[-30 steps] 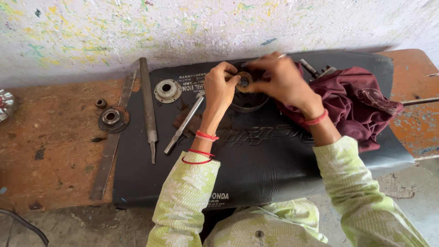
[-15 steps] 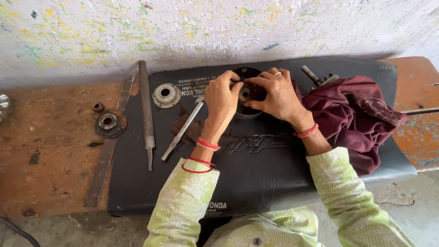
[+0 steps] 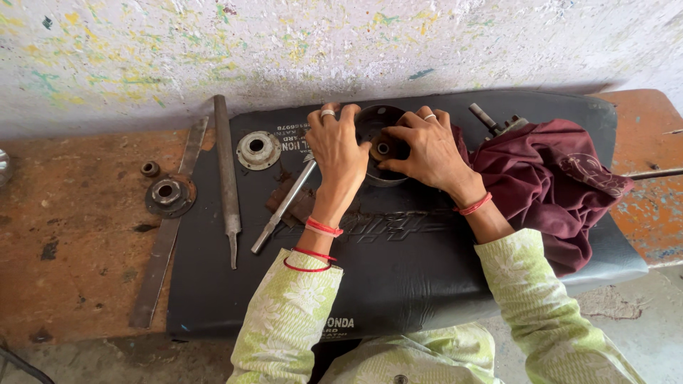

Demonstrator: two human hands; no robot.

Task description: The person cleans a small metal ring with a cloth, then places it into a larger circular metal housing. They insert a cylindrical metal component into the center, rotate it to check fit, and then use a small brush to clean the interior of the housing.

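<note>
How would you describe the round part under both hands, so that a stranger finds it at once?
On the black seat, near its far edge, sits a dark round housing. The left hand and right hand grip it. Unlike the pale flat flange left of it, it is deep and bowl-like.

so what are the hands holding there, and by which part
Both hands grip a dark round metal housing on the black mat: the left hand on its left rim, the right hand on its right side, fingertips at the small rusty hub in its centre.
</note>
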